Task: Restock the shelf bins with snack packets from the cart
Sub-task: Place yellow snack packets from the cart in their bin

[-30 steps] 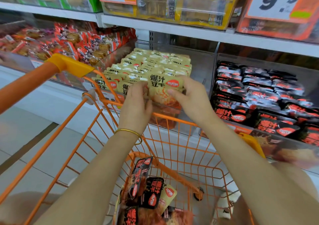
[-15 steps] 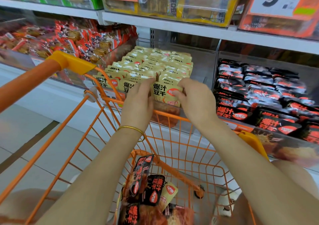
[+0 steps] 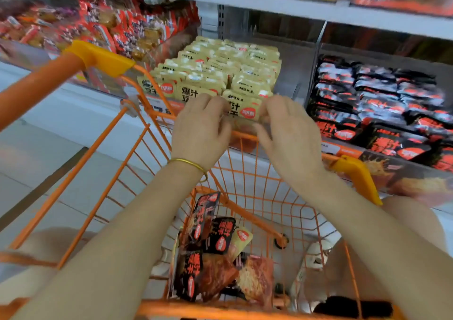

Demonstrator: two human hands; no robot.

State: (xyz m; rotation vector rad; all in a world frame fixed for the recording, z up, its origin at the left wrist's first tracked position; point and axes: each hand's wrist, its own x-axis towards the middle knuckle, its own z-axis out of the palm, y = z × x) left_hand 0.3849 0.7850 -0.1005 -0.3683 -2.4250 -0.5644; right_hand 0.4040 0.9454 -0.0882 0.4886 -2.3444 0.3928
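Both my hands hold one yellow snack packet (image 3: 243,108) at the front row of the middle shelf bin (image 3: 291,74), which is full of matching yellow packets (image 3: 220,67). My left hand (image 3: 199,133), with a gold bangle on its wrist, pinches the packet's left edge with curled fingers. On the packet's right edge, my right hand (image 3: 288,135) pinches with its fingertips. Below my arms is the orange wire cart (image 3: 103,143). At its bottom lie black packets (image 3: 217,236), one yellow packet (image 3: 241,240) and reddish ones (image 3: 255,278).
A bin of black-and-red packets (image 3: 382,99) stands to the right and a bin of red packets (image 3: 117,28) to the left. A shelf board (image 3: 282,5) runs above. The cart's yellow corner caps (image 3: 98,57) sit close to the bin fronts. Grey floor lies at left.
Both hands have lowered the yellow packet into the front row of the middle bin and closed in on its edges. The view has tilted down toward the cart.
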